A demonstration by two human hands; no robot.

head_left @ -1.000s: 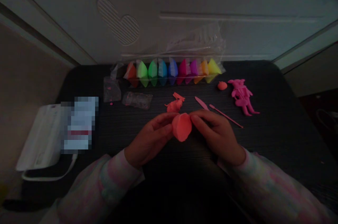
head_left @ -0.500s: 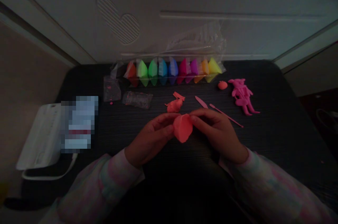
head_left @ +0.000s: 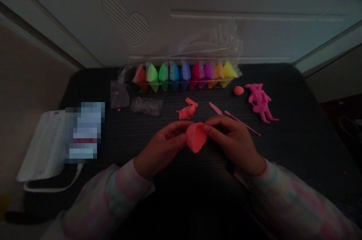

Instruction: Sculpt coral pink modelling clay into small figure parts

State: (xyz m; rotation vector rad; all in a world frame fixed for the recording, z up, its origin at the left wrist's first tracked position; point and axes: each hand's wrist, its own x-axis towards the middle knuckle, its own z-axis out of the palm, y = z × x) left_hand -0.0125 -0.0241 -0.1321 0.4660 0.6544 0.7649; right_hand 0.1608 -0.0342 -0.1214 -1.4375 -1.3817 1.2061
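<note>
Between my two hands is a hollow, cup-shaped piece of coral-pink modelling clay (head_left: 195,138), its uneven opening tilted toward the right. My left hand (head_left: 162,145) pinches its left side between thumb and fingers. On the upper right rim, the thumb and fingers of my right hand (head_left: 233,140) grip the clay wall. Just beyond lies a lumpy coral clay piece (head_left: 187,112) with thin strips beside it. A pink modelling knife (head_left: 215,108) and a thin pink stick tool (head_left: 243,123) rest behind my right hand.
Bagged clay packets (head_left: 174,77) in several colours line the back of the dark table (head_left: 181,194). A small coral ball (head_left: 238,90) and a pink clay figure (head_left: 258,102) lie at right. Clear plastic pieces (head_left: 147,106), a blurred phone (head_left: 87,130) and a white power strip (head_left: 42,145) are leftward.
The clay cup has turned slightly in my fingers, and its opening looks a little more hollow. Both hands stay in nearly the same place.
</note>
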